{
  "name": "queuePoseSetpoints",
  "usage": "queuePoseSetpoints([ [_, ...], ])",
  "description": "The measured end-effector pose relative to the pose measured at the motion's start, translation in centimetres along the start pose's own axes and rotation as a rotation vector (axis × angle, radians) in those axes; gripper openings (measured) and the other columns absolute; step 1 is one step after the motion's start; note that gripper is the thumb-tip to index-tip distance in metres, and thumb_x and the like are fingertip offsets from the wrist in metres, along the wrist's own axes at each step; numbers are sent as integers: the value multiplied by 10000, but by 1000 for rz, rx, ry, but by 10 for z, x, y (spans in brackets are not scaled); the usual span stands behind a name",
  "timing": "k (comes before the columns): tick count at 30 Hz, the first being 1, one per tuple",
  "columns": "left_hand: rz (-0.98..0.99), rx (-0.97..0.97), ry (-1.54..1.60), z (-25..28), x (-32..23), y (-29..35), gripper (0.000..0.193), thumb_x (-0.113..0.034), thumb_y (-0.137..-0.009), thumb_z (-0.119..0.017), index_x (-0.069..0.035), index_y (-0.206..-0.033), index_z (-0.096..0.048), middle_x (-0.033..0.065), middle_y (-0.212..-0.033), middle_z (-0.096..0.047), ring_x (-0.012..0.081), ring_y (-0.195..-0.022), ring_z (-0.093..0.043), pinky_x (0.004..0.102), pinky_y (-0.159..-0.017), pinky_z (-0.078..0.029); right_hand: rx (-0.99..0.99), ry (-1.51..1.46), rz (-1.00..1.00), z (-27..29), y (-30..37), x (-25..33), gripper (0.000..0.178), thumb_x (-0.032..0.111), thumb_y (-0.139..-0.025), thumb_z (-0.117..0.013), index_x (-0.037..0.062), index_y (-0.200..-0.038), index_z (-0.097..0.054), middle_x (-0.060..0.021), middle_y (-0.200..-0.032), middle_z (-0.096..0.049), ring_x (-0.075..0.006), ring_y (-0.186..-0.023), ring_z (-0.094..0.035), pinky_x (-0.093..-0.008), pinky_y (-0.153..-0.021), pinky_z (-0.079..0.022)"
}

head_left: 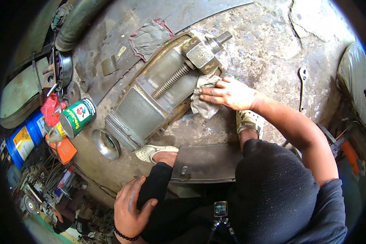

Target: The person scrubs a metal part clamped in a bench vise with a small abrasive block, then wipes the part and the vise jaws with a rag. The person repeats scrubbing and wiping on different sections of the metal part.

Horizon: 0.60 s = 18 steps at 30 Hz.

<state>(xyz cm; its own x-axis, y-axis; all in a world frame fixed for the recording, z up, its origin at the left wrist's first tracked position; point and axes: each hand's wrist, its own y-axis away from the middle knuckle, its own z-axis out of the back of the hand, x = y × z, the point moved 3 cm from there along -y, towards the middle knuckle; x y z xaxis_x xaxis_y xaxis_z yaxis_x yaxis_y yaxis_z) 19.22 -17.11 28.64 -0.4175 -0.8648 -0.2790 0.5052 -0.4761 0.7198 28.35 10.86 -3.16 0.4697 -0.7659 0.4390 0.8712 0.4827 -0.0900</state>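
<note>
A large metal machine vise (pixel 140 116) lies slanted on the floor, its threaded screw (pixel 171 81) exposed between the bare grey jaw blocks. Under the fingers of my right hand (pixel 232 93) is a crumpled grey rag (pixel 204 106), held against the vise's right side near the screw end. My left hand (pixel 131 207) rests by my left knee, thumb apart from the fingers, with nothing in it. Another rag (pixel 150 38), grey with a red edge, lies just beyond the vise.
To the left stand a green can (pixel 78 118), a blue bucket (pixel 26 138) and a shiny metal bowl (pixel 106 144). An adjustable wrench (pixel 302 88) lies on the concrete at right. A dark metal box (pixel 205 162) sits between my feet. Cables and tools crowd the lower left.
</note>
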Motion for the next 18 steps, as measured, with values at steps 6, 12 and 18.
queuePoseSetpoints([
  [6, -1, -13, -11, 2, -6, -6, 624, -152, -771, -798, 18, -1330, -579, 237, -1223, -649, 415, -1128, -630, 433, -991, -486, 221, 31, -136, -13, 18, -44, 625, 211, -907, -490, 182, -1530, -458, 31, -1637, -364, -205, -1161, -566, -343, -1002, -440],
  [12, -24, -1, 5, 2, 1, 1, 618, -158, -779, -796, 3, -1335, -580, 235, -1245, -641, 426, -1136, -622, 445, -993, -483, -202, 25, -548, 44, 71, -64, 516, -13, -832, -576, 110, -1328, -646, -107, -1347, -652, -284, -1096, -669, -383, -953, -529],
  [18, -48, -46, -28, 7, 4, 15, 616, -199, -796, -790, -7, -1341, -578, 232, -1252, -638, 431, -1151, -609, 455, -999, -473, -687, -265, -918, 105, 82, -52, 513, -61, -848, -463, 54, -1314, -647, -172, -1159, -718, -258, -1039, -708, -331, -955, -519],
])
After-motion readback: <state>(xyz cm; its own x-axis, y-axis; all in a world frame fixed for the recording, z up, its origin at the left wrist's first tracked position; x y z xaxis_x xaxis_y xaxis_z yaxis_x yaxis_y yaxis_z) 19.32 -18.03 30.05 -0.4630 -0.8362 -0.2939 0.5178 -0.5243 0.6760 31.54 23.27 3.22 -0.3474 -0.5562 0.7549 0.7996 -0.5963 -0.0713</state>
